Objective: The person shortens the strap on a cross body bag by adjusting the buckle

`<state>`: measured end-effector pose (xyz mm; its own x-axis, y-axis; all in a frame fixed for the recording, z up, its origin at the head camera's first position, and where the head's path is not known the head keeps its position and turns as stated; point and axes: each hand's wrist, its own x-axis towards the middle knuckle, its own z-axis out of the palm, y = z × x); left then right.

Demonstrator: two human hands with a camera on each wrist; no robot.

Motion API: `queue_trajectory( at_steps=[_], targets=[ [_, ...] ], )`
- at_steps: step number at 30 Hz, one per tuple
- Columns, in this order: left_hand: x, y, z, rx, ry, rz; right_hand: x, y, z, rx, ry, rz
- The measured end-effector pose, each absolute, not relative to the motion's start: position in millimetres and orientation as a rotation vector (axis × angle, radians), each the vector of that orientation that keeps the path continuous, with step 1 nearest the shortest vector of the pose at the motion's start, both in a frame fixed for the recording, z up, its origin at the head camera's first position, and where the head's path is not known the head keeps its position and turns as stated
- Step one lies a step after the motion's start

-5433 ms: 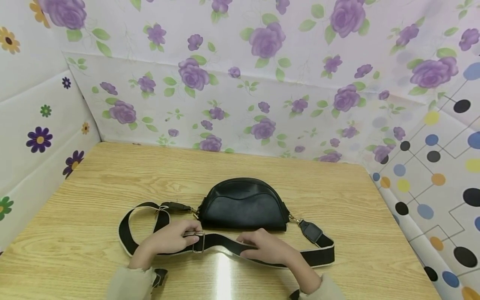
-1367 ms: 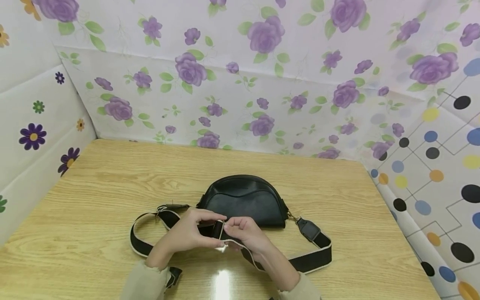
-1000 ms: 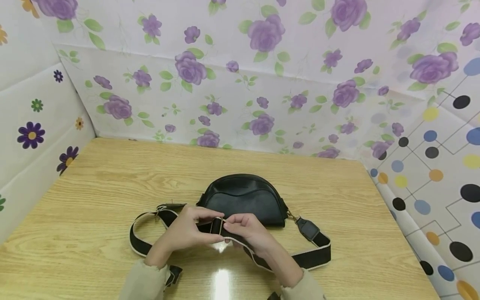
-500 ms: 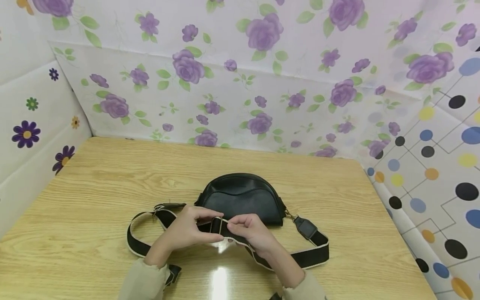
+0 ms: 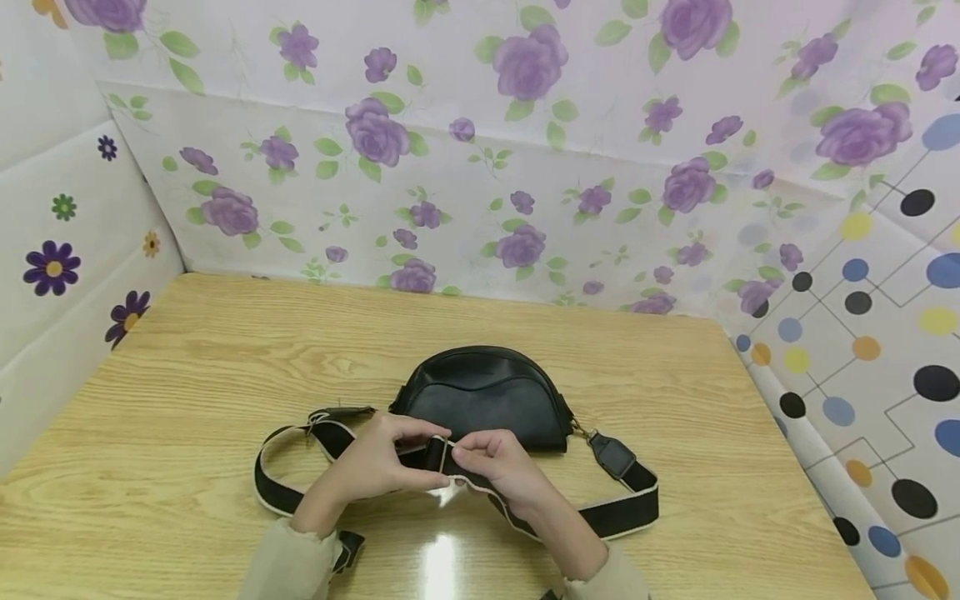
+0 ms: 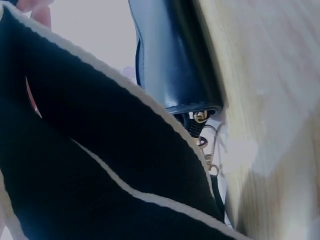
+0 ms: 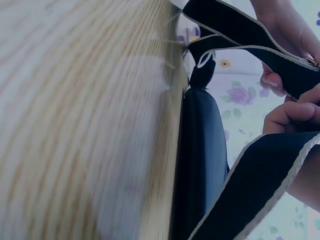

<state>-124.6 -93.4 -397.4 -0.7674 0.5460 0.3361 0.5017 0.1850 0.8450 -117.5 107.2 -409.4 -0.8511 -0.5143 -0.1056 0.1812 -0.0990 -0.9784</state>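
Note:
A black half-moon handbag (image 5: 483, 404) lies on the wooden table, with its black, cream-edged strap (image 5: 622, 518) running in front of it. In front of the bag, my left hand (image 5: 367, 467) holds a rectangular metal strap slider (image 5: 442, 455) between thumb and fingers. Close to its right, my right hand (image 5: 510, 475) pinches the webbing beside the slider. The left wrist view is largely filled by doubled strap (image 6: 115, 115), with the bag's gold clasp (image 6: 207, 145) behind. Fingers of both hands meet at the raised strap (image 7: 280, 60) in the right wrist view.
The strap's left end makes a loop (image 5: 273, 479) on the table, and a leather tab (image 5: 613, 456) joins it to the bag on the right. Flower-printed sheeting (image 5: 450, 167) stands behind the table (image 5: 225, 358), with a dotted sheet (image 5: 862, 375) at right.
Over the longer span, both hands came together and lifted the strap, the left hand and slider shifting right. In the last second the slider turned slightly and the strap's lower edge wrinkled.

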Motion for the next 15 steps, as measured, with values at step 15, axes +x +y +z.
queue_trajectory(
  at_steps=[15],
  targets=[
    [-125.5, -91.9, -391.0, 1.079, 2.363, 1.618, -116.8, 104.5, -408.5, -0.333, 1.729, -1.989]
  ],
)
